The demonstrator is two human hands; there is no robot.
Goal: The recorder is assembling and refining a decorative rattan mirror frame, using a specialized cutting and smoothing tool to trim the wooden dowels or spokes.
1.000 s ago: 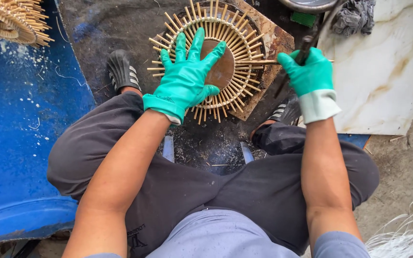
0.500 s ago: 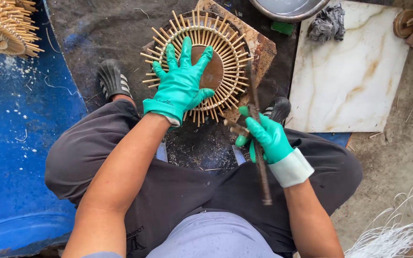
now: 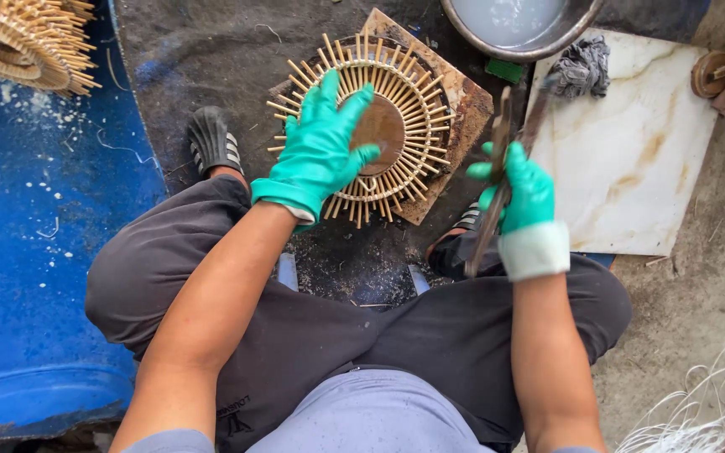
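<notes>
On the ground, dark gritty matting [image 3: 211, 59] covers the middle, littered with pale splinters, and a big blue drum [image 3: 35, 277] lies along its left edge, dusted with white flecks. To the right sits a pale marbled slab [image 3: 631, 168] on bare grey concrete [image 3: 698, 285], with a metal basin [image 3: 518, 25] of cloudy water touching its top corner and a grey rag [image 3: 582, 65] just beside that. Loose white strands [image 3: 706, 411] curl at the lower right. Another spoked woven piece [image 3: 23, 38] rests on the drum's upper end. Between the person's feet, a wooden board [image 3: 455, 101] lies tilted on the matting, and on it rests the round woven disc [image 3: 396, 126] of radiating cane spokes. The left hand [image 3: 320, 151], in a green glove, is spread wide and pressed flat on the disc. The right hand [image 3: 522, 189], gloved alike, is closed around a long dark tool [image 3: 497, 159], held upright just beside the board's right corner.
</notes>
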